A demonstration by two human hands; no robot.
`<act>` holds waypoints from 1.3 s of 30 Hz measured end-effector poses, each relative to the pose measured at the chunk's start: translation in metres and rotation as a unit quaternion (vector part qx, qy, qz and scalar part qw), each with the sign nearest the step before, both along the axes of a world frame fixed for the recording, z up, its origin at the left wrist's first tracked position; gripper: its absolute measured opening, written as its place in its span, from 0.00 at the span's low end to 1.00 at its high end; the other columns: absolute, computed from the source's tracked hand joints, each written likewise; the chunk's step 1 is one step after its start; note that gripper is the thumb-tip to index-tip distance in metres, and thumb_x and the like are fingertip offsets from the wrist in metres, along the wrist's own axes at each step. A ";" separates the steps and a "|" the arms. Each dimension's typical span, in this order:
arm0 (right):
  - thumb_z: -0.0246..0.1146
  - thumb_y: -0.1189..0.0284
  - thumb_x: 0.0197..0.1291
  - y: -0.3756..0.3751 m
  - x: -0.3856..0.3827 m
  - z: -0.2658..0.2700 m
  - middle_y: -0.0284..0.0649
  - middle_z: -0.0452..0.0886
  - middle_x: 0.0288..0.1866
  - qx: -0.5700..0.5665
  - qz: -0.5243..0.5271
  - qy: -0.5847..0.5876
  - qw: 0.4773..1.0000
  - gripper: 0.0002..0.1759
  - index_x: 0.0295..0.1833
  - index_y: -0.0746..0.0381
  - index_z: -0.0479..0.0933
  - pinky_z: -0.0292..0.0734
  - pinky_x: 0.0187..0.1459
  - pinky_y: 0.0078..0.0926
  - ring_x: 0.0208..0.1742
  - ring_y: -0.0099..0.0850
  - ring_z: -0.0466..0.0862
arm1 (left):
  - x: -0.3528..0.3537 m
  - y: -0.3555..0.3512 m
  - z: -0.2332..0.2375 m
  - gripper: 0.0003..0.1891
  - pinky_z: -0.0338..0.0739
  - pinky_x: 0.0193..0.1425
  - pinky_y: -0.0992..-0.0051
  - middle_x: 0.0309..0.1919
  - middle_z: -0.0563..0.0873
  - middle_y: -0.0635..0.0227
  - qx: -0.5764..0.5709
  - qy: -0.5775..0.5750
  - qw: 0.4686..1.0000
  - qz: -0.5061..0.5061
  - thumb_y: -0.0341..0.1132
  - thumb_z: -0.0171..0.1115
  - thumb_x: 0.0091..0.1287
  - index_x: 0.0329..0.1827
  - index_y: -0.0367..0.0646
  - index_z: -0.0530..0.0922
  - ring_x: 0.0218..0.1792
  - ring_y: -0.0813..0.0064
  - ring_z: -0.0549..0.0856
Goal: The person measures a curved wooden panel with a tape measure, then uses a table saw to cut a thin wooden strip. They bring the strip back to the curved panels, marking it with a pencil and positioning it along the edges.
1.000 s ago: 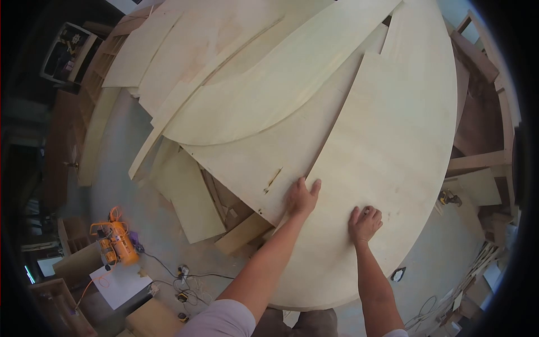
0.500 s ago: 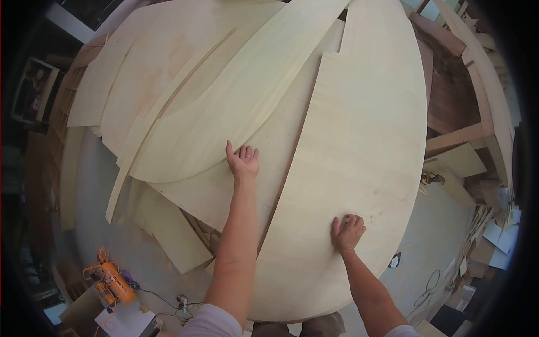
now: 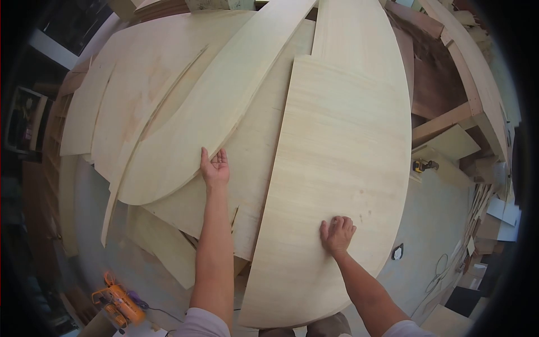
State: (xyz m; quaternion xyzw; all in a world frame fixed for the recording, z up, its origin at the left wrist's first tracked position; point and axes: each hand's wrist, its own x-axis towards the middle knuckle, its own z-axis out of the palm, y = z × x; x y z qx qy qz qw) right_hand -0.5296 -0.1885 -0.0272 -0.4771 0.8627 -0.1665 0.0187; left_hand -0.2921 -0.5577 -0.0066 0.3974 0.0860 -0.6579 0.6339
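My left hand (image 3: 215, 168) is palm up at the lower curved edge of a long pale wooden panel (image 3: 208, 112), with its fingertips at or under that edge. The thumb stands apart on the left, and the panel hides part of the fingers. My right hand (image 3: 338, 233) rests on a wide curved plywood panel (image 3: 342, 140) at the right, its fingers bent and pressed toward the surface. Whether anything is under those fingers cannot be made out. Beneath both panels lies another pale sheet (image 3: 252, 140).
A thin curved strip (image 3: 147, 126) lies left of the long panel. An orange compressor (image 3: 120, 303) stands on the floor at the lower left. At the right are a wooden frame (image 3: 443, 126), a yellow and black tool (image 3: 425, 165) and a coiled cable (image 3: 439, 272).
The view has shifted, so most things appear further left. The long panel's rounded lower end has moved down and left relative to the wide panel, with my left hand still at its edge.
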 end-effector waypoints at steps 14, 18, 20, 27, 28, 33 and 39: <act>0.68 0.56 0.60 -0.001 0.002 0.005 0.41 0.75 0.44 -0.021 -0.004 0.018 1.000 0.19 0.46 0.57 0.73 0.63 0.50 0.41 0.49 0.41 0.74 | -0.092 0.268 0.041 0.21 0.72 0.76 0.64 0.65 0.79 0.60 0.044 0.126 0.988 -0.079 0.40 0.60 0.77 0.67 0.38 0.73 0.66 0.66 0.77; 0.69 0.55 0.58 0.000 0.002 0.002 0.40 0.75 0.44 -0.030 -0.024 0.003 0.999 0.20 0.46 0.57 0.74 0.64 0.50 0.40 0.49 0.39 0.75 | -0.099 0.361 0.053 0.21 0.71 0.77 0.64 0.64 0.80 0.60 0.085 0.172 0.978 -0.081 0.43 0.57 0.78 0.67 0.39 0.73 0.67 0.66 0.77; 0.66 0.52 0.64 -0.008 -0.020 -0.002 0.38 0.79 0.33 -0.045 -0.117 -0.114 0.986 0.21 0.40 0.61 0.76 0.68 0.38 0.36 0.32 0.34 0.76 | -0.098 0.406 0.059 0.22 0.69 0.78 0.64 0.65 0.79 0.60 0.112 0.179 0.974 -0.084 0.45 0.56 0.79 0.68 0.40 0.72 0.68 0.67 0.77; 0.63 0.47 0.70 -0.047 -0.050 0.048 0.30 0.81 0.29 -0.007 -0.073 -0.547 0.834 0.29 0.43 0.67 0.84 0.67 0.29 0.19 0.25 0.17 0.72 | -0.068 0.527 0.068 0.30 0.68 0.79 0.64 0.68 0.77 0.56 0.186 0.318 0.917 -0.156 0.49 0.54 0.79 0.73 0.34 0.67 0.70 0.64 0.76; 0.66 0.50 0.68 -0.050 -0.040 0.054 0.31 0.83 0.30 -0.030 -0.084 -0.553 0.828 0.27 0.42 0.67 0.85 0.69 0.30 0.19 0.26 0.18 0.74 | -0.057 0.527 0.079 0.30 0.69 0.78 0.64 0.66 0.79 0.56 0.145 0.315 0.892 -0.290 0.50 0.53 0.80 0.72 0.32 0.68 0.67 0.64 0.79; 0.67 0.52 0.67 -0.025 -0.041 0.064 0.39 0.86 0.45 -0.027 -0.109 -0.587 0.802 0.27 0.50 0.69 0.82 0.79 0.50 0.27 0.45 0.27 0.84 | 0.087 0.464 0.090 0.24 0.78 0.68 0.64 0.56 0.86 0.57 -0.115 0.045 0.810 -0.573 0.46 0.54 0.80 0.66 0.33 0.77 0.57 0.64 0.86; 0.61 0.46 0.71 0.049 -0.059 0.078 0.47 0.85 0.55 -0.019 -0.145 -0.525 0.838 0.36 0.59 0.74 0.78 0.76 0.62 0.31 0.56 0.34 0.83 | 0.338 0.260 0.017 0.34 0.72 0.70 0.59 0.60 0.83 0.49 0.040 -0.744 0.603 -0.285 0.50 0.67 0.69 0.73 0.41 0.71 0.65 0.52 0.80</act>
